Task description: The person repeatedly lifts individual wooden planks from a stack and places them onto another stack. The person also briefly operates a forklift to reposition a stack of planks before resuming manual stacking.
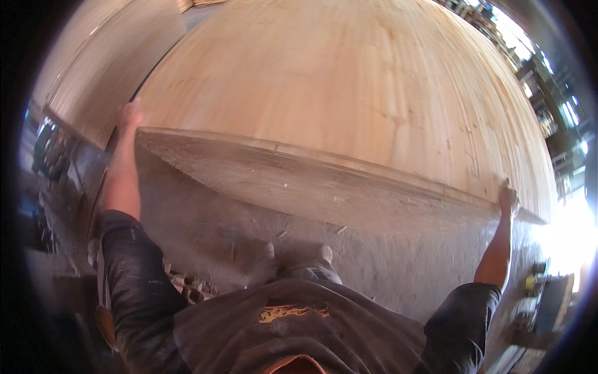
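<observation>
Since the board (349, 93) stretches wide just ahead, above the floor (386, 268), the left hand (131, 115) and right hand (509, 196) sit far apart near its two closest corners, likely to share control of it evenly. The right is curled around the near edge, gripping the board, while the left is too blurred at its corner for me to tell how far it closes

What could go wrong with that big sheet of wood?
The wooden panel might slip or tip, since the left hand and right hand hold it far apart, only at its edges. Loose scraps on the dusty floor near the shoes could perhaps cause a stumble.
</observation>
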`<state>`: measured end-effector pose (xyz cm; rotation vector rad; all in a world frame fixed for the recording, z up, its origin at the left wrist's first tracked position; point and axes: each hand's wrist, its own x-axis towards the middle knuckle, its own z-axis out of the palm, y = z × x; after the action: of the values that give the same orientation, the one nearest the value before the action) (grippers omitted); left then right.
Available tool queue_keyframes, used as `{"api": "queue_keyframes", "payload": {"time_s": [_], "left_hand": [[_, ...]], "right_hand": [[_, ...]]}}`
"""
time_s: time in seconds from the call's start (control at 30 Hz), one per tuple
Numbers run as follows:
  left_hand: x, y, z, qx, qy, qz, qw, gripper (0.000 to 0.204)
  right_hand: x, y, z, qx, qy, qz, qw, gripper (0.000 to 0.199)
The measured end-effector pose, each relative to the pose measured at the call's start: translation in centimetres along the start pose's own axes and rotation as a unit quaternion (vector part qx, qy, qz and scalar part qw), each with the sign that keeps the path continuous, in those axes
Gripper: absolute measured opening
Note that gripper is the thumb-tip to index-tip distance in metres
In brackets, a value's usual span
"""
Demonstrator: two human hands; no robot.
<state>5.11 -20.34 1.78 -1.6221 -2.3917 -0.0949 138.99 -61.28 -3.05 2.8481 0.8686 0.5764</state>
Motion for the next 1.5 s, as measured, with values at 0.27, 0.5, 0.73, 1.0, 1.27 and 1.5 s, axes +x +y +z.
{"api": "queue_keyframes", "payload": {"time_s": [0.27,0.5,0.73,1.0,1.27,1.5], "left_hand": [[6.4,-3.2,4.4,-0.081,-0.005,-0.059,0.995,0.075],[4.8,-3.2,4.6,-0.134,-0.020,-0.032,0.990,0.073],[6.0,-4.1,5.3,-0.122,0.019,-0.012,0.992,0.070],[3.7,-2.7,3.7,-0.100,0.016,-0.087,0.991,0.057],[-2.1,0.9,-3.4,-0.086,0.006,-0.100,0.991,0.054],[0.2,-1.4,0.0,-0.045,-0.009,-0.044,0.998,0.045]], "right_hand": [[-12.0,-7.1,-15.3,0.104,-0.054,0.124,0.985,0.074],[-10.4,-7.0,-13.2,0.100,-0.065,0.108,0.987,0.071],[-10.7,-6.5,-12.5,0.101,-0.043,0.113,0.988,0.067],[-11.8,-6.8,-14.6,0.109,-0.029,0.141,0.984,0.078],[-12.9,-6.9,-16.3,0.097,-0.025,0.105,0.989,0.076],[-12.5,-6.5,-14.7,0.074,-0.011,0.102,0.992,0.064]]}}
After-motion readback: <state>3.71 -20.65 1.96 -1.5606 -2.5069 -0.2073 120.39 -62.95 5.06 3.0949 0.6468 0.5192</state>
